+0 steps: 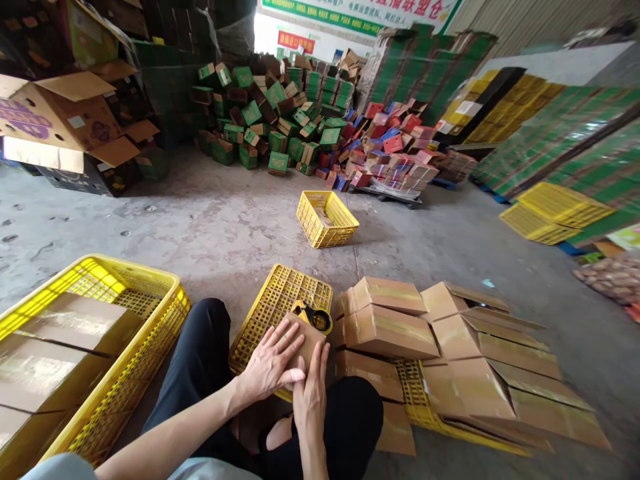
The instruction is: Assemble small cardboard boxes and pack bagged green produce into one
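A small brown cardboard box sits in front of me over the near end of a yellow plastic crate, which seems to be turned bottom up. Across its top lies my left hand, open, with the fingers outstretched. My right hand is against the box's near right side, its fingers straight and close together; the two thumbs meet. Just behind the box, a black and yellow tape dispenser rests on the crate. The underside of the box is hidden.
At my left stands a large yellow crate with taped cartons. Several brown cartons are stacked at my right on yellow crates. A smaller yellow crate stands ahead on the floor, before heaps of green boxes and red boxes.
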Motion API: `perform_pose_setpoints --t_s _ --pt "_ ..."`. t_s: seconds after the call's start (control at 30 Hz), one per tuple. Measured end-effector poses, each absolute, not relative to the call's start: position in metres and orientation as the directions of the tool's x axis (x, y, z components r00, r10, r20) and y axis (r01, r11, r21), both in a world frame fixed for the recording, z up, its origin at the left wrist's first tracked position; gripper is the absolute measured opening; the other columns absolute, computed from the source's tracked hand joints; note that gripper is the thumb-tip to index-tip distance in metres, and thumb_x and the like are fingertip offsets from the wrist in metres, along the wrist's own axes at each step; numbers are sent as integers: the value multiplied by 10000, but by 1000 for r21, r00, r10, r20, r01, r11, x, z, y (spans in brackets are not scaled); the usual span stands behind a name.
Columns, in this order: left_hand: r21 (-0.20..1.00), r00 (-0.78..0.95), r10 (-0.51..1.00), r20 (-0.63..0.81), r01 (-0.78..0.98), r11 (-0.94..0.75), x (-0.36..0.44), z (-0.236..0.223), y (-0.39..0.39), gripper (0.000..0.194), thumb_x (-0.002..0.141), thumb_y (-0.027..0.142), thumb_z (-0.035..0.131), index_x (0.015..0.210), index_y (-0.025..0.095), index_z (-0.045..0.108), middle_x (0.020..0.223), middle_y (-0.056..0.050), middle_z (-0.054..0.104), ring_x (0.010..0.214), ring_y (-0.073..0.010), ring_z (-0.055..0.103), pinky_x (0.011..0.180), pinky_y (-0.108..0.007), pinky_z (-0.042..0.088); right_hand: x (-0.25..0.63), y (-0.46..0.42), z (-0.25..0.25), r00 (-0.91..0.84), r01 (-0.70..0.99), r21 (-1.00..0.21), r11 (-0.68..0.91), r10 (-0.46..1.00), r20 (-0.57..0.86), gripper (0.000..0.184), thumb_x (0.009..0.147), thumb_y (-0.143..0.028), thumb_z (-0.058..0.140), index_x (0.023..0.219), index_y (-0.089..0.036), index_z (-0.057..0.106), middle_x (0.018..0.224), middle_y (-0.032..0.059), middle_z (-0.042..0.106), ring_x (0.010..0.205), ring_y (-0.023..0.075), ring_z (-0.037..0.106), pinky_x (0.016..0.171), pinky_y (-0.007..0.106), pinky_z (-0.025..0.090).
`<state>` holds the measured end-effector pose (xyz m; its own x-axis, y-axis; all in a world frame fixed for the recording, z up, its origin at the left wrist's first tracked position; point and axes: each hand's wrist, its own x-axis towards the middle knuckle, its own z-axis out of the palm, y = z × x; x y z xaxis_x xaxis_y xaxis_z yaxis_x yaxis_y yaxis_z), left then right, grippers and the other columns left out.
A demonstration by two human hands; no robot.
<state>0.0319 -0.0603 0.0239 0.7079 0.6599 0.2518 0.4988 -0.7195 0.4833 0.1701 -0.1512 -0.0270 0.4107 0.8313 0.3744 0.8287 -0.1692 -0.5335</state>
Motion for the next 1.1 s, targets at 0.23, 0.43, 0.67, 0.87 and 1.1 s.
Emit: perform_pose_setpoints --t_s 0.23,0.43,0.67,0.87,1.1 --pt "404 685 663 302 538 -740 34 20 -61 822 971 761 369 1643 289 324 1685 -64 343 1569 -345 294 1288 -570 209 168 -185 -38 185 941 -338 -11 855 485 673 1080 -399 395 1683 -276 124 1640 109 441 1521 387 385 1060 579 566" --pt "358 655 636 408 526 -772 51 19 -74 907 921 828 306 1553 209 504 1621 -94 463 1532 -327 379 1299 -560 195 193 -177 -51 78 969 -240 59 849 523 629 1084 -406 360 1673 -290 172 1536 114 575 1414 374 545 1020 563 595" --pt "229 725 506 467 454 -861 27 19 -75 902 958 784 320 1611 166 394 1605 -107 488 1511 -262 429 1278 -440 312 207 -144 -61 300 923 -370 -109 805 511 640 1095 -499 278 1638 -164 330 1631 165 441 1470 350 484 1122 512 531" --pt "235 665 571 481 530 -815 17 9 -65 833 1016 712 327 1645 166 312 1624 -129 452 1512 -282 424 1246 -454 368 204 -128 -59 400 883 -423 -206 802 443 710 1075 -531 280 1629 -90 332 1670 199 350 1542 392 351 1180 580 437" --pt "341 604 602 522 500 -796 64 6 -45 886 990 752 325 1651 163 305 1548 -147 551 1464 -313 493 1215 -474 421 192 -105 -42 238 942 -308 -136 917 321 687 962 -478 507 1585 -191 458 1656 137 412 1564 436 278 1194 671 354"
